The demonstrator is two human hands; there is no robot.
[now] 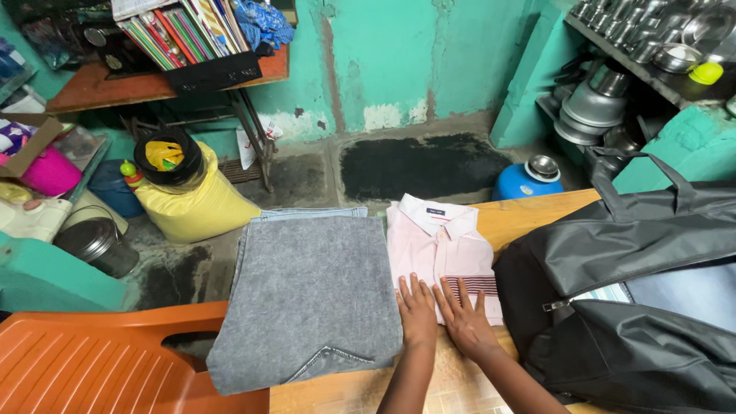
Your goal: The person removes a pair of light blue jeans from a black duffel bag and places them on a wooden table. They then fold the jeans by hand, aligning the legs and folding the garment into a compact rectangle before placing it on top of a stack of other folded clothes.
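My left hand [416,310] lies flat with fingers apart on the near edge of a folded pink shirt [437,245], right beside folded grey jeans [310,295]. Close to its right, my right hand [465,318] rests palm down on the shirt's striped lower part. Both garments lie side by side on a wooden table [529,215]. Neither hand holds anything. An open black bag [629,261] sits to the right of the shirt, with light fabric showing inside its zipped opening.
An orange plastic chair [100,360] stands at the lower left. On the floor beyond are a yellow sack [195,203], a metal pot [96,244] and a blue container [521,182]. Steel vessels [606,100] fill shelves at the right. A desk with books [176,31] stands at the back left.
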